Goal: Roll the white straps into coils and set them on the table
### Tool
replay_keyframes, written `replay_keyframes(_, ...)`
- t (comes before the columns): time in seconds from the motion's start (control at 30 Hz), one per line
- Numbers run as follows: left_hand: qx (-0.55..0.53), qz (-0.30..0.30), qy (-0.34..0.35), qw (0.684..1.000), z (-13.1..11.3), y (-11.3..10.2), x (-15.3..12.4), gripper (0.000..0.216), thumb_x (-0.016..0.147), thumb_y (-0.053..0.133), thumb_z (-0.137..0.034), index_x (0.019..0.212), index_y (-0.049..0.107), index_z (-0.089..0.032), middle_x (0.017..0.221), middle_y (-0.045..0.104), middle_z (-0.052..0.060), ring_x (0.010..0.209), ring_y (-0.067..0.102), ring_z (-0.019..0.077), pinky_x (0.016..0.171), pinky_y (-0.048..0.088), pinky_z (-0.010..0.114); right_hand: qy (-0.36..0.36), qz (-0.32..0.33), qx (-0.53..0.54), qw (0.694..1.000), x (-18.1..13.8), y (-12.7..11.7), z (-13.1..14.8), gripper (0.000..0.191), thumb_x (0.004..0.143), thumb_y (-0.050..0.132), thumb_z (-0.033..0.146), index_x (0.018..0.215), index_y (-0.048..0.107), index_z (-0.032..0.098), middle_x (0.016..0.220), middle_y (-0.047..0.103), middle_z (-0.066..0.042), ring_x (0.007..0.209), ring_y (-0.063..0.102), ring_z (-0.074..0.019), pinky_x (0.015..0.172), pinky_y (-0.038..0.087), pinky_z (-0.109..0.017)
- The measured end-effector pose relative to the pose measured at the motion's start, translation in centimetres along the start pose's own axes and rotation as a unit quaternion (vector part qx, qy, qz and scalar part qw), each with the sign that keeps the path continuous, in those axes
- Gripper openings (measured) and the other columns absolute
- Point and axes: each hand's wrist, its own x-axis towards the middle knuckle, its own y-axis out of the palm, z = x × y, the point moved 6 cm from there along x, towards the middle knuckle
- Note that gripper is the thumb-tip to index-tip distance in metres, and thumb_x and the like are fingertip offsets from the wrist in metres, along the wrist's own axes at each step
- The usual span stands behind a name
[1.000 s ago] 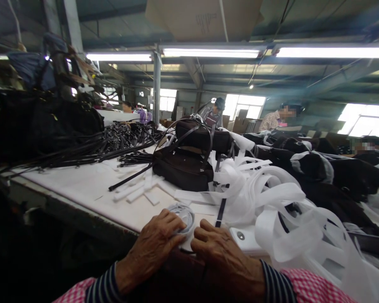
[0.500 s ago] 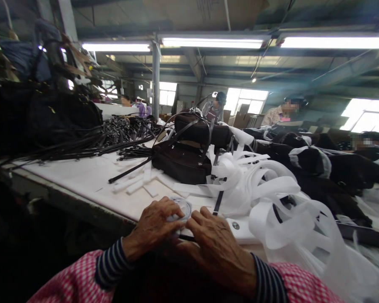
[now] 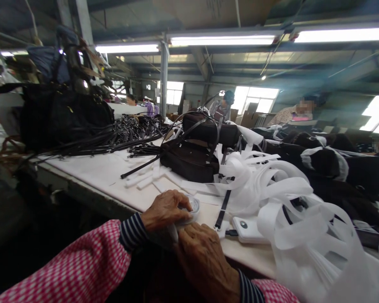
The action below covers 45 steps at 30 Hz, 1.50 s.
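Places are given from the brown bag, which lies mid-surface with a second dark bag stacked on it.

1. Heap of black bags: far left of the brown bag, at the surface's left end.
2. Bundle of black straps: left of the brown bag, its ends reaching almost to it.
3. Short white strips: scattered just left of and in front of the brown bag. The bare surface left of them runs clear to the near edge.
4. Left hand: in front of the brown bag, near the surface's front edge, fingers curled over and grasping the white roll.
5. Right hand: nearer than the left hand, at the front edge just beside the roll. The fingers are bent downward, and whether they grip anything cannot be told.
6. Cardboard sheet: overhead above the brown bag, with print too blurred to read.
7. Black strap: runs from the brown bag's right side toward the near edge.
8. White flat device: right of and in front of the brown bag, beside the strap's end. It has a round dark mark but no legible lettering.
9. Tangle of white bands: right of the brown bag, crowding the surface to the front edge.
10. Persons: seated behind and to the right of the brown bag, well apart.
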Motion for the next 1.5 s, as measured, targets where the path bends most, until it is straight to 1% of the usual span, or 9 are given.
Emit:
replay_keyframes(0.23,0.006,-0.026,0.044,0.999,-0.4,0.1,-0.5,0.019,0.072,0.079,-0.032,0.089,0.081,-0.023,0.095,0.074,0.004,0.096,0.066,0.0266,0.090,0.049,0.036,0.022,0.084,-0.048,0.995,-1.3,-1.0,-2.0,0.012,0.090,0.064,0.009,0.087,0.060,0.020,0.088,0.066,-0.003,0.078,0.055,-0.0219,0.071,0.033,-0.037)
replay_keyframes(0.47,0.030,-0.033,0.065,0.997,-0.2,0.5,-1.0,0.016,0.079,0.077,-0.032,0.093,0.080,-0.024,0.094,0.073,0.003,0.095,0.066,0.0249,0.087,0.049,0.034,0.077,0.037,-0.026,0.996,0.0,-0.5,-1.3,0.018,0.088,0.069,0.016,0.102,0.059,0.021,0.103,0.066,-0.006,0.091,0.058,-0.0256,0.077,0.039,-0.038)
replay_keyframes(0.57,0.050,-0.030,0.090,0.994,0.3,1.0,-1.0,0.017,0.084,0.076,-0.035,0.097,0.079,-0.027,0.097,0.072,0.002,0.096,0.065,0.0237,0.087,0.046,0.034,0.055,0.028,-0.027,0.998,0.0,1.0,-1.2,0.026,0.083,0.060,0.000,0.099,0.058,0.021,0.101,0.067,-0.005,0.087,0.060,-0.0237,0.074,0.040,-0.036)
replay_keyframes(0.7,0.070,-0.018,0.101,0.992,0.6,1.1,-1.0,0.014,0.087,0.076,-0.034,0.099,0.078,-0.029,0.097,0.071,0.000,0.098,0.064,0.0229,0.085,0.043,0.033,0.042,0.010,-0.018,0.999,-0.7,1.9,-1.1,0.036,0.076,0.057,-0.003,0.104,0.056,0.020,0.106,0.068,-0.007,0.089,0.061,-0.0247,0.077,0.042,-0.037)
replay_keyframes(0.87,0.098,0.005,0.126,0.987,-0.2,1.2,-1.1,0.012,0.087,0.075,-0.028,0.099,0.076,-0.027,0.097,0.072,0.000,0.101,0.061,0.0237,0.088,0.042,0.033,-0.024,0.060,-0.012,0.998,-1.2,-0.4,-0.6,0.051,0.074,0.053,-0.003,0.122,0.054,0.016,0.109,0.067,-0.010,0.092,0.061,-0.0251,0.079,0.043,-0.036)
replay_keyframes(1.03,0.104,0.004,0.141,0.985,-0.1,1.6,-1.5,0.013,0.089,0.076,-0.032,0.101,0.075,-0.028,0.099,0.073,-0.001,0.101,0.060,0.0235,0.088,0.042,0.034,-0.066,0.130,-0.028,0.989,-0.1,-3.4,-2.3,0.023,0.088,0.053,0.003,0.105,0.057,0.018,0.102,0.066,-0.006,0.086,0.058,-0.0215,0.075,0.039,-0.035)
replay_keyframes(1.17,0.091,-0.002,0.144,0.985,0.2,1.4,-1.5,0.012,0.092,0.073,-0.033,0.104,0.075,-0.028,0.101,0.073,-0.001,0.102,0.061,0.0230,0.088,0.043,0.034,-0.077,0.161,-0.049,0.983,1.7,-3.8,-4.0,0.004,0.096,0.058,0.017,0.100,0.059,0.018,0.101,0.066,-0.006,0.083,0.056,-0.0207,0.071,0.035,-0.035)
replay_keyframes(1.37,0.091,0.008,0.165,0.982,0.0,1.2,-2.4,0.016,0.100,0.063,-0.032,0.114,0.069,-0.030,0.110,0.071,0.000,0.106,0.060,0.0225,0.093,0.044,0.036,-0.047,0.130,0.000,0.990,3.5,-2.9,-6.7,0.013,0.096,0.062,0.014,0.109,0.061,0.018,0.098,0.067,-0.004,0.085,0.058,-0.0181,0.070,0.035,-0.030)
replay_keyframes(1.5,0.102,-0.012,0.145,0.984,0.1,1.3,-3.6,0.039,0.089,0.076,-0.026,0.124,0.058,-0.027,0.119,0.066,0.002,0.107,0.060,0.0241,0.092,0.046,0.038,-0.061,0.118,0.050,0.990,3.4,-1.8,-8.2,0.013,0.096,0.067,0.020,0.109,0.063,0.022,0.101,0.065,-0.001,0.092,0.058,-0.0176,0.075,0.036,-0.028)
